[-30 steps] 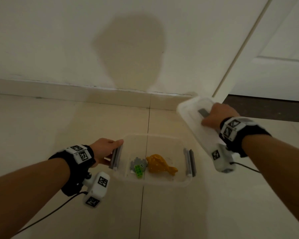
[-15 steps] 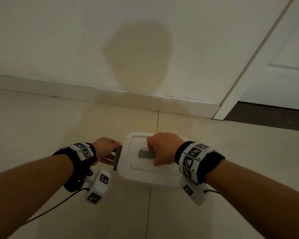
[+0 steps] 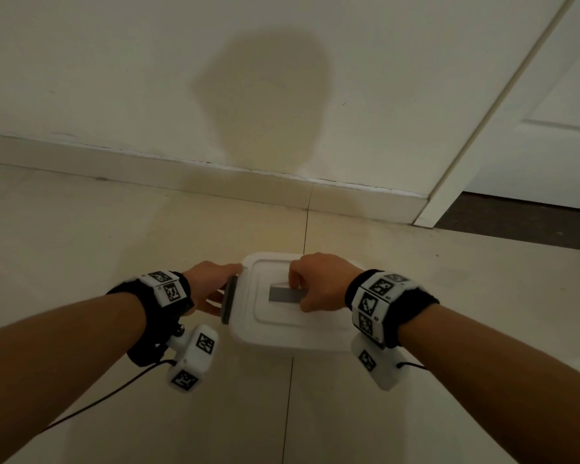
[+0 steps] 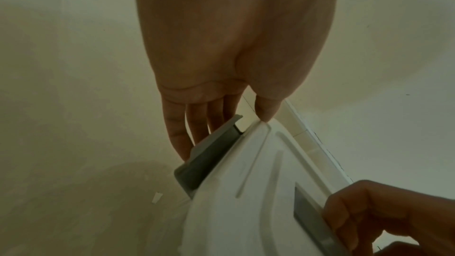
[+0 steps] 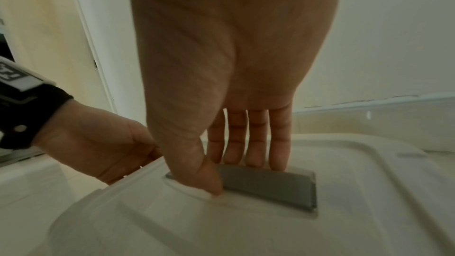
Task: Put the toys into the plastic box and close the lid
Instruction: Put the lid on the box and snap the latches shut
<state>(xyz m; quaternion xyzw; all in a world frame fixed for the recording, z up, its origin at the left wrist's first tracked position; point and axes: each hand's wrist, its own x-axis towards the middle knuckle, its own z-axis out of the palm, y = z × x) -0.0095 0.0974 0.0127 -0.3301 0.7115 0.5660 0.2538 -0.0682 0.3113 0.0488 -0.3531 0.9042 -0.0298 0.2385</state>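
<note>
white plastic lid (image 3: 292, 316) sitting on the plastic box on the tiled floor (image 3: 148, 229); toys hidden. right hand (image 3: 322, 283) pinching grey lid handle (image 5: 265, 186). left hand (image 3: 208, 286), fingers straight, touching the unlatched grey side clasp (image 4: 206, 155). latching likely remaining.

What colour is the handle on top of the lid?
Grey, against the white lid; the handle shows best in the right wrist view.

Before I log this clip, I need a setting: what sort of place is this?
Probably a room in a home: a tiled floor, a plain wall with a baseboard, and a white door at right.
</note>
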